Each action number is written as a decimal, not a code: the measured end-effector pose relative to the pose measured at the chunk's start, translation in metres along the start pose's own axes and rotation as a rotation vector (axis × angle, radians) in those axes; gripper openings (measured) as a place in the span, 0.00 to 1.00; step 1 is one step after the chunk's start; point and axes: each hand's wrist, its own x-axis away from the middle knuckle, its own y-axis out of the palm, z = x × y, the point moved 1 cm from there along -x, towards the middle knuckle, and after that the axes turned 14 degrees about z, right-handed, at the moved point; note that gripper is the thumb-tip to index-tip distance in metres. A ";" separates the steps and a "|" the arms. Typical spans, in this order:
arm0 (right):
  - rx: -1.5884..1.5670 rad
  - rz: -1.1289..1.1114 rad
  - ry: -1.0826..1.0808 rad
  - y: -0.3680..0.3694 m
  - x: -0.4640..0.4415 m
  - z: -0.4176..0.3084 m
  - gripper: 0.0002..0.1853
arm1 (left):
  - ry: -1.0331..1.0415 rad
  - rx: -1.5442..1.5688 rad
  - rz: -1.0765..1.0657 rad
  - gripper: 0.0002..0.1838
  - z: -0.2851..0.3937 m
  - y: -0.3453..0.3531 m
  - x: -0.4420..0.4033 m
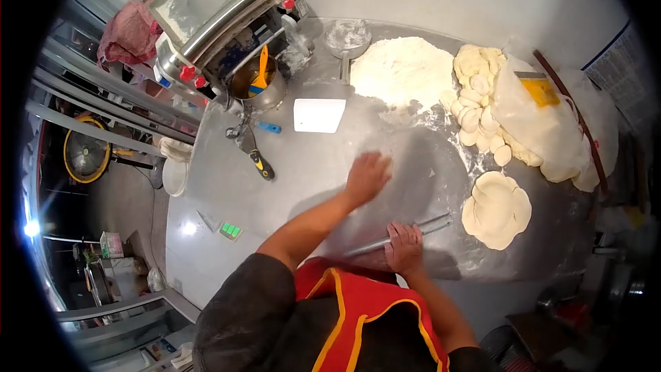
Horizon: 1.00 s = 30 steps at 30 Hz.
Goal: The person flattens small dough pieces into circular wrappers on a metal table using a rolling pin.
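My left hand (370, 176) is over the middle of the steel table (296, 182); its fingertips are blurred, and I cannot make out anything in it. Near the table's front edge, my right hand (405, 246) has its fingers over a thin metal rod (435, 224) that slants up to the right. Part of the rod is hidden under that hand. Right of the rod lies a folded, roundish piece of dough (497, 210). Behind it is a heap of small flat dough pieces (475, 114), partly under a clear plastic bag (527, 110).
A flour pile (406, 72) and a metal scoop (348, 40) are at the back. A white sheet-like scraper (319, 116) lies mid-table. Left are a scraper with a black-yellow handle (261, 165), a pot (268, 93) with an orange brush (263, 69), and a roller machine (220, 10).
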 end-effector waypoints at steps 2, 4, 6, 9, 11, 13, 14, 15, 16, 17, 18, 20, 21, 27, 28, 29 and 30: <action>-0.016 -0.016 0.010 -0.004 -0.004 -0.001 0.26 | -0.036 0.026 -0.112 0.22 0.022 -0.026 0.029; -0.023 -0.020 0.020 -0.003 -0.001 -0.002 0.25 | -0.138 -0.014 -0.289 0.23 0.029 -0.047 0.035; -0.046 -0.011 0.022 -0.001 0.001 -0.002 0.25 | -0.169 0.021 -0.203 0.27 0.020 -0.043 0.026; -0.022 -0.019 0.010 -0.001 0.000 0.001 0.25 | 0.031 -0.110 -0.303 0.31 0.017 -0.011 0.024; -0.005 -0.038 0.005 -0.002 0.000 0.002 0.25 | 0.116 -0.206 -0.409 0.33 0.025 0.009 0.033; -0.002 -0.059 0.013 -0.004 -0.002 0.001 0.25 | 0.074 -0.249 -0.486 0.34 0.049 0.011 0.040; -0.006 -0.059 0.017 -0.004 -0.002 0.001 0.25 | 0.038 -0.270 -0.495 0.34 0.055 0.014 0.039; -0.010 -0.054 0.021 -0.003 -0.002 0.001 0.25 | 0.031 -0.273 -0.497 0.34 0.059 0.015 0.035; -0.013 -0.050 0.024 -0.003 -0.002 0.001 0.25 | 0.024 -0.276 -0.498 0.34 0.064 0.015 0.029; -0.021 -0.052 0.026 -0.003 -0.001 0.002 0.25 | 0.016 -0.279 -0.496 0.34 0.067 0.016 0.025; -0.027 -0.052 0.028 -0.003 -0.002 0.002 0.25 | -0.002 -0.279 -0.497 0.35 0.068 0.020 0.022; -0.032 -0.036 0.028 -0.004 -0.003 0.001 0.25 | -0.030 -0.277 -0.491 0.36 0.072 0.027 0.015; -0.031 -0.024 0.025 -0.004 -0.004 0.000 0.25 | -0.022 -0.280 -0.454 0.37 0.074 0.029 0.014; -0.154 -0.070 -0.026 -0.024 -0.021 0.004 0.23 | -0.058 -0.155 -0.238 0.34 0.062 0.041 0.019; -0.216 -0.104 -0.042 -0.031 -0.026 0.010 0.23 | -0.157 -0.038 -0.263 0.32 0.053 0.035 0.016; -0.172 -0.128 -0.010 -0.035 -0.020 0.023 0.22 | -0.257 0.077 -0.295 0.30 0.044 0.027 0.022; -0.134 -0.153 0.023 -0.037 -0.012 0.042 0.21 | -0.228 0.076 -0.315 0.29 0.037 0.010 0.029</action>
